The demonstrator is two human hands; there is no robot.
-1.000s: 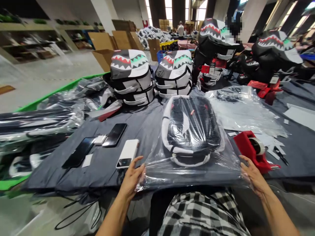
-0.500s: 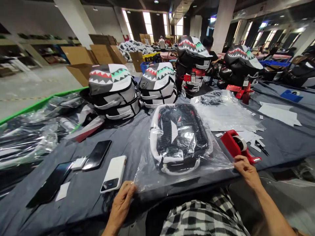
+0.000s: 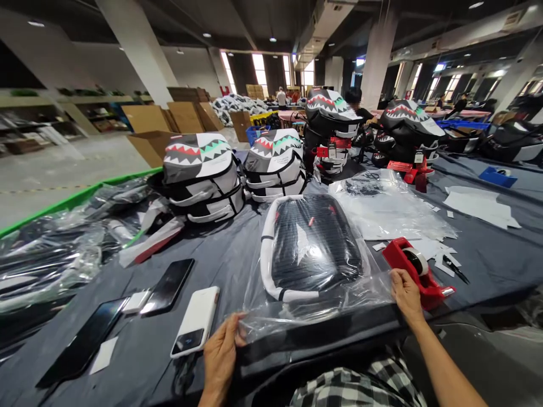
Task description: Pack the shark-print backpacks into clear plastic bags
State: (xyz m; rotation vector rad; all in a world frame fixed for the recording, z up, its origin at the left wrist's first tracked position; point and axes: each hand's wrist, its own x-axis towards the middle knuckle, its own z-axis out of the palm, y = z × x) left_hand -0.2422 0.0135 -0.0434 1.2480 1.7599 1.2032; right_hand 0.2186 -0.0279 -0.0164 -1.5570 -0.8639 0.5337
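Observation:
A black and white backpack (image 3: 314,243) lies flat inside a clear plastic bag (image 3: 292,316) near the table's front edge. My left hand (image 3: 223,345) pinches the near left corner of the bag. At the near right corner, my right hand (image 3: 405,294) grips the plastic between thumb and fingers. The bag's edge stretches between both hands, with wrinkles across the near end of the backpack. Just beyond my right hand sits a red tape dispenser (image 3: 413,271). A white power bank (image 3: 195,322) lies to the left of my left hand.
Stacked backpacks (image 3: 203,175) stand behind, with more at the back right. Flat plastic bags (image 3: 377,209), paper scraps and black snips (image 3: 456,268) lie right. Two phones (image 3: 167,287) rest left, beside a green-rimmed container (image 3: 85,195) of bagged goods.
Both hands have moved inward with the bag's corners. The near edge of the plastic has drawn up against the backpack, covering its handle area with folds. The camera view has tilted up.

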